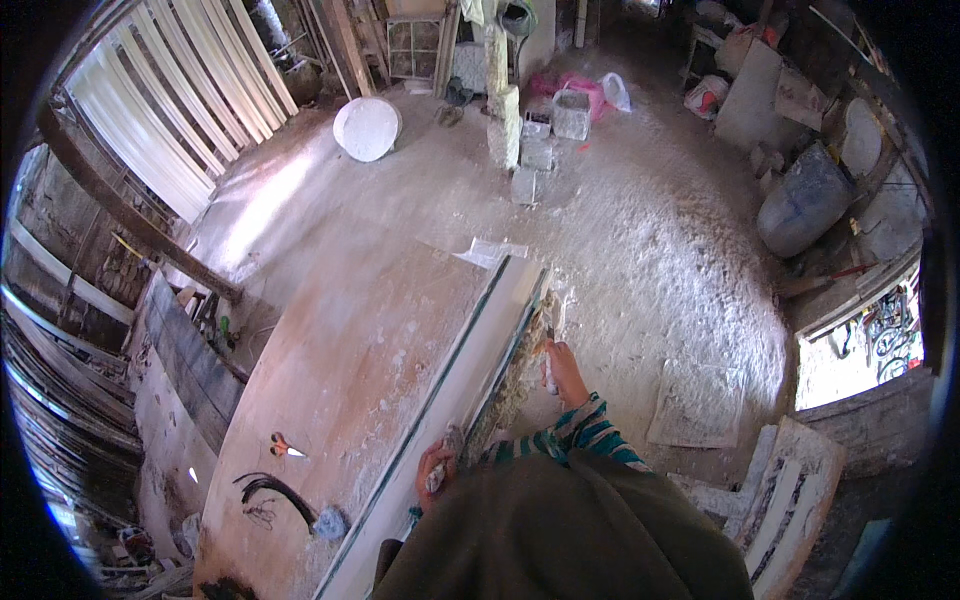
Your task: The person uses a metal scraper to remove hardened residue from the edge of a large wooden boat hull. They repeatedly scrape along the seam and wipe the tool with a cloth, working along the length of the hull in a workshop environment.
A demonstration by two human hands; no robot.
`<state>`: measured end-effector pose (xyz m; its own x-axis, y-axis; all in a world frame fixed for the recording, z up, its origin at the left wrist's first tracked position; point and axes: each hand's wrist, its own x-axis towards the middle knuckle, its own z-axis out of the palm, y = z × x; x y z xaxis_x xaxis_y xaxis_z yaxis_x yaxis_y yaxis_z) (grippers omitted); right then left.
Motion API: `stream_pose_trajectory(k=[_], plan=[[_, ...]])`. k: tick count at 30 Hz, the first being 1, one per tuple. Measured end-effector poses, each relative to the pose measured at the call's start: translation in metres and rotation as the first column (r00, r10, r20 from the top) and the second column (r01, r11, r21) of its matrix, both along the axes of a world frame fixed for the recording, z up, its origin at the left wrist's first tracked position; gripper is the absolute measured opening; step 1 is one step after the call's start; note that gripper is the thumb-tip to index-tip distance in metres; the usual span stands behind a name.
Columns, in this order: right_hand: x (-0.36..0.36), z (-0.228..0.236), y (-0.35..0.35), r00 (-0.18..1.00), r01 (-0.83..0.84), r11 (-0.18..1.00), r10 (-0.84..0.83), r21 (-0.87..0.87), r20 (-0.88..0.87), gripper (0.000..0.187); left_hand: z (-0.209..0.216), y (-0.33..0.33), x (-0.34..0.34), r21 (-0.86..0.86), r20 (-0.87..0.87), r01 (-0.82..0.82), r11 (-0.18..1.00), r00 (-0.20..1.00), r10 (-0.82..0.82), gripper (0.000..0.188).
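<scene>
A long white plaster-like strip (455, 370) with dark green edges runs diagonally across a wide pinkish-brown board (350, 340). Shaggy pale fibrous matter (512, 385) clings along its right side. My right hand (567, 378) is closed around a small tool with a pale handle (549, 378), close to the strip's far right edge; the tool's kind is unclear. My left hand (433, 472) curls round a greyish-white lump (454, 442) on the nearer part of the strip. My dark clothing hides the strip's near right side.
On the board lie orange-handled scissors (285, 446), dark cords (280, 490) and a bluish-grey lump (331, 521). A round white tub (367, 129), a post (500, 110) and a grey barrel (805, 200) stand farther off. White strips (180, 85) lean at the far left.
</scene>
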<state>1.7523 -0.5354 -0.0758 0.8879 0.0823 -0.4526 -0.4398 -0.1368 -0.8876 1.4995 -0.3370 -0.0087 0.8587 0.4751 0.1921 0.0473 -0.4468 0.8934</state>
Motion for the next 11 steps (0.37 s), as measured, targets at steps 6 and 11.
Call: stream_pose_trajectory(k=[6, 11], plan=[[-0.024, 0.046, -0.017, 0.990, 0.141, 0.969, -0.138, 0.204, -0.028, 0.030, -0.007, -0.005, 0.035, 0.063, 0.030, 0.105, 0.993, 0.994, -0.107, 0.012], [-0.030, 0.061, -0.048, 0.982, 0.189, 0.974, -0.191, 0.128, 0.006, 0.029, 0.001, -0.026, 0.100, 0.102, 0.133, 0.190, 0.976, 0.970, -0.202, 0.015]])
